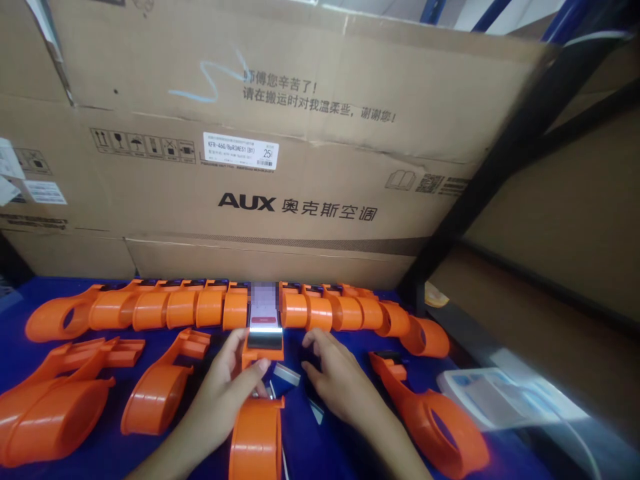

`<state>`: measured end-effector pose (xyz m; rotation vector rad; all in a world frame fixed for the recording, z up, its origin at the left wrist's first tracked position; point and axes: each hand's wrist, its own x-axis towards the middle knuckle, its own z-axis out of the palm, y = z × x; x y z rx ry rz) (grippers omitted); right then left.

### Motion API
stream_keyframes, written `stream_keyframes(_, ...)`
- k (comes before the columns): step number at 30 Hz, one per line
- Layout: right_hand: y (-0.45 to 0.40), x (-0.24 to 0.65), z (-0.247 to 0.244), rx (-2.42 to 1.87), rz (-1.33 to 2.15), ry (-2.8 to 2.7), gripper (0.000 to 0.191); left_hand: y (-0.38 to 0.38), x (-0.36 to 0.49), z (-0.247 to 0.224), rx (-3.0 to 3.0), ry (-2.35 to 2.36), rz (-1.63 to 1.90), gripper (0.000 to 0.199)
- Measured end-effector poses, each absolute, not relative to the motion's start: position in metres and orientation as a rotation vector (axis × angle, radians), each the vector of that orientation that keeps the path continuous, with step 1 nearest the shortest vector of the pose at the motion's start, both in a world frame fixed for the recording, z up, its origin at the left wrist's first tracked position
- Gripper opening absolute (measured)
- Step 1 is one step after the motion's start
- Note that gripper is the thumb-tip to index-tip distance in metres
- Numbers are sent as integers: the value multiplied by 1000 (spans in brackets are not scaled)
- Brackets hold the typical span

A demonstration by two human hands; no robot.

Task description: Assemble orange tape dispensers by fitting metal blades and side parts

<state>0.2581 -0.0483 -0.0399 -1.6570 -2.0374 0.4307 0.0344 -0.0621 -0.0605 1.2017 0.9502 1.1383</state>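
An orange plastic tape dispenser stands upright in front of me, its round hub toward the lower edge. My left hand grips its upper part, with the thumb laid across the orange frame. A dark strip sits at the dispenser's top end. Just beyond it a phone shows a lit screen, partly blurred out. To the right my right hand hovers with bent fingers apart and nothing visible in them. Between the hands lies a small shiny metal piece; a second metal piece is beneath my right hand.
Several orange dispensers form a row along the back of the blue tabletop. More dispensers lie at left, another at right. Behind stands a large cardboard box. A white device with a cable sits right, by a dark post.
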Motion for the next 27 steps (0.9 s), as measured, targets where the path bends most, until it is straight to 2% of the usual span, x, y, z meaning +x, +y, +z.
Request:
stream_keyframes(10, -60, 240, -24, -1147, 830, -1574, 18, -63, 39, -48, 1173, 980, 1150, 39)
stream_keyframes(15, -62, 232, -25, -1024, 941, -1371, 24, -64, 39, -50, 1156, 1009, 1163, 36)
stream_keyframes(19, -65, 222, -30, -986, 909, -1368, 20, -64, 39, -52, 1111, 975, 1187, 31)
stream_keyframes(23, -69, 219, -35, -1031, 660, -1694, 10, -63, 38, -53, 1119, 948, 1203, 30)
stream_keyframes(27, -68, 222, -36, -1036, 524, -1889, 13, -62, 37, -53, 1149, 929, 1201, 25)
